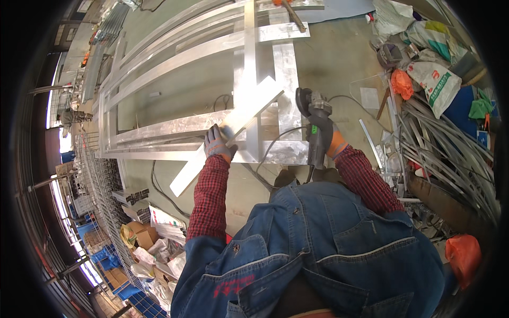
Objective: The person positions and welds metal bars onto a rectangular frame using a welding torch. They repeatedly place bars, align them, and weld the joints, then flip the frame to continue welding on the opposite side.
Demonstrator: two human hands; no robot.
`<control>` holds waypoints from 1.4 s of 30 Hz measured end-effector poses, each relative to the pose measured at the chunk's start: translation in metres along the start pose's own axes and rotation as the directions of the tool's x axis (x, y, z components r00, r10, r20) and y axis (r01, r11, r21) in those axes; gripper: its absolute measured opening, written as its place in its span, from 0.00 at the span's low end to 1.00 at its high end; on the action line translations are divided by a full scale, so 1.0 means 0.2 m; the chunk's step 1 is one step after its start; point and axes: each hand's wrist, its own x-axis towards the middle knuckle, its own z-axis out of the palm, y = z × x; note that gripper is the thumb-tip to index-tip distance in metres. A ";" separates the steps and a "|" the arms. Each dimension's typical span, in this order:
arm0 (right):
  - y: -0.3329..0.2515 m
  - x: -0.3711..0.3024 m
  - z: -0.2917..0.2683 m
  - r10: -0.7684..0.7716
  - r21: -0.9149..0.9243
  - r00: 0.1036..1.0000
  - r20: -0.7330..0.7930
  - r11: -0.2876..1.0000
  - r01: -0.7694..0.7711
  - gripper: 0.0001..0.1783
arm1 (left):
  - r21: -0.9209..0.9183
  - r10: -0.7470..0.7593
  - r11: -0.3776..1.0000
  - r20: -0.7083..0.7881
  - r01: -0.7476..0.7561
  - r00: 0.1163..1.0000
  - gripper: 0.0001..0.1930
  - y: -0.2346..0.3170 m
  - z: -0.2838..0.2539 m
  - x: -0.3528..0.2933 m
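Note:
My right hand (333, 137), gloved in grey and orange, is wrapped round the body of a black angle grinder (316, 142). Its disc end (304, 102) points away from me, beside the right end of a metal frame. In a grey glove with orange at the wrist, my left hand (217, 144) rests on a shiny rectangular metal bar (249, 112). That bar lies slantwise across the near side of the silvery metal frame (180, 155), its near end sticking out past the frame. The left fingers are partly spread over the bar; whether they grip it is hard to see.
A hammer (295, 17) lies at the far end of the frame. Black cable (265, 161) runs over the frame near me. To the right are a heap of metal strips (445, 153), sacks (436, 85) and an orange bag (401, 85). Wire mesh (101, 196) and a cardboard box (142, 233) stand left.

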 end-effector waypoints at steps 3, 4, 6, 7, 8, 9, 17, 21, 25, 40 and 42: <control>0.03 0.06 0.05 -0.003 -0.054 1.000 0.000 0.999 0.003 0.15 | 0.036 -0.071 0.997 0.091 0.068 0.993 0.61 -0.05 0.04 0.06; 0.04 0.08 0.06 0.011 -0.090 0.999 -0.035 0.996 -0.014 0.17 | 0.057 -0.076 0.996 0.088 0.071 0.993 0.61 -0.05 0.05 0.07; 0.05 0.11 0.08 -0.006 -0.170 1.000 -0.021 0.986 0.002 0.16 | 0.132 -0.083 0.989 0.058 0.074 0.995 0.61 -0.03 0.06 0.10; 0.06 0.12 0.09 -0.015 -0.212 1.000 -0.016 0.977 0.011 0.15 | 0.157 -0.083 0.985 0.078 0.070 0.993 0.58 -0.02 0.07 0.12; 0.07 0.13 0.10 0.002 -0.227 1.000 -0.025 0.974 -0.008 0.17 | 0.201 -0.110 0.976 0.126 0.083 0.986 0.56 0.00 0.07 0.14; 0.07 0.14 0.10 -0.001 -0.263 1.000 -0.023 0.965 -0.005 0.17 | 0.250 -0.124 0.964 0.132 0.088 0.983 0.53 0.01 0.07 0.16; 0.07 0.15 0.16 0.017 -0.338 0.998 -0.066 0.940 -0.038 0.19 | 0.289 -0.132 0.953 0.134 0.089 0.982 0.50 0.03 0.09 0.17; 0.06 0.17 0.17 0.029 -0.291 0.998 -0.060 0.956 -0.046 0.18 | 0.273 -0.112 0.959 0.117 0.077 0.987 0.49 0.01 0.11 0.17; 0.02 0.18 0.14 0.093 -0.144 0.995 -0.022 0.985 -0.095 0.17 | 0.271 -0.098 0.960 0.096 0.068 0.991 0.49 -0.02 0.14 0.18; 0.01 0.16 0.11 0.112 -0.176 0.993 0.044 0.979 -0.102 0.18 | 0.257 -0.020 0.966 -0.059 0.034 0.998 0.38 -0.03 0.19 0.16; 0.01 0.17 0.07 0.121 -0.119 0.992 0.026 0.986 -0.117 0.18 | 0.246 -0.032 0.968 -0.049 0.043 0.998 0.39 -0.03 0.19 0.17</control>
